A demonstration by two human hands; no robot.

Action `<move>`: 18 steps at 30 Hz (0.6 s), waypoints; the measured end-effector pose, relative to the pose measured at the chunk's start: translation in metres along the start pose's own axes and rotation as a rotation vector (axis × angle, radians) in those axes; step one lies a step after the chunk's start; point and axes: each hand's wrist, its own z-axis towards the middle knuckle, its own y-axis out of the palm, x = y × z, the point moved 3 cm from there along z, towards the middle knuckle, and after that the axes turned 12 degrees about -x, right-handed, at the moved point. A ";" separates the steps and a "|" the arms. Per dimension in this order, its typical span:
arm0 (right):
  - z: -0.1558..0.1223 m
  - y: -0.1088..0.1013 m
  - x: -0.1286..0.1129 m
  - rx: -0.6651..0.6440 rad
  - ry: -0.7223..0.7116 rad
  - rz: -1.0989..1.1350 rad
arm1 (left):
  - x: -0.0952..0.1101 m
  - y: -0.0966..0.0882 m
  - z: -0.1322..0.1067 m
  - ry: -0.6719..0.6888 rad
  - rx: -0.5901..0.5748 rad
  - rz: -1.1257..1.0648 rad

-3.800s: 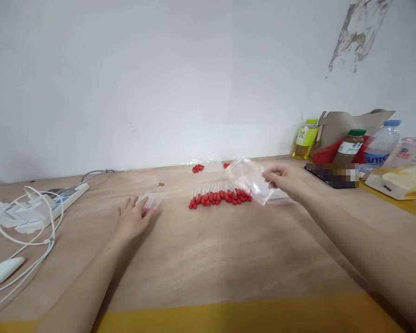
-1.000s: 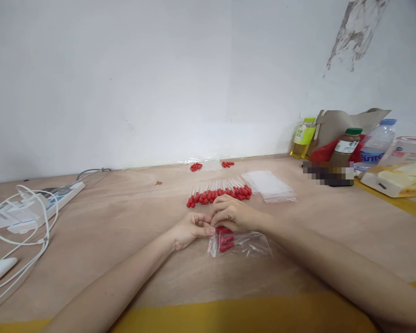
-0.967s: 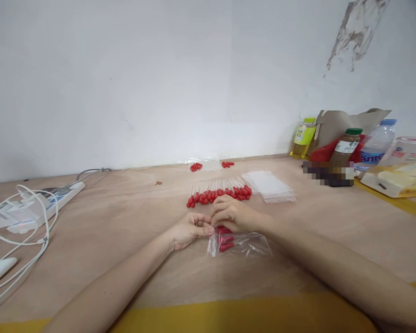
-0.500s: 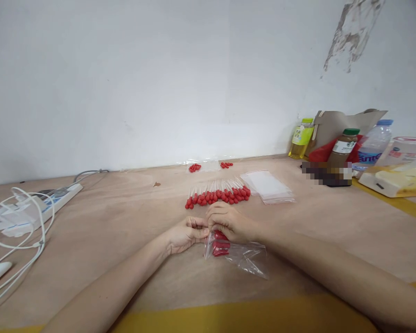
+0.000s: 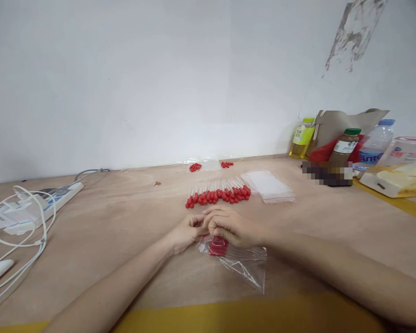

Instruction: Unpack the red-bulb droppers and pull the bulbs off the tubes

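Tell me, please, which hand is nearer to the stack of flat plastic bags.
Right. The right hand is nearer the camera and left of the stack of bags; the left hand is farther left, beyond the right one.

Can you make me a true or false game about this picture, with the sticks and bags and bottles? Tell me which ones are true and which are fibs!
1. The left hand and right hand are both at a clear bag with red tips inside. True.

2. The loose sticks have their red ends facing the wall. False: the row of sticks has its red ends facing the person.

3. The stack of flat bags is right of that row. True.

4. The power strip is on the right side. False: the power strip is on the left.

5. The bottle with the dark green cap is on the right side. True.
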 end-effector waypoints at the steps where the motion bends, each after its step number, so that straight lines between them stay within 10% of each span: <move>1: -0.002 -0.003 0.002 -0.012 0.025 0.048 | 0.001 -0.002 0.000 0.062 0.054 0.090; 18: -0.060 0.008 0.017 0.115 0.518 -0.129 | 0.000 -0.001 -0.024 0.253 0.309 1.017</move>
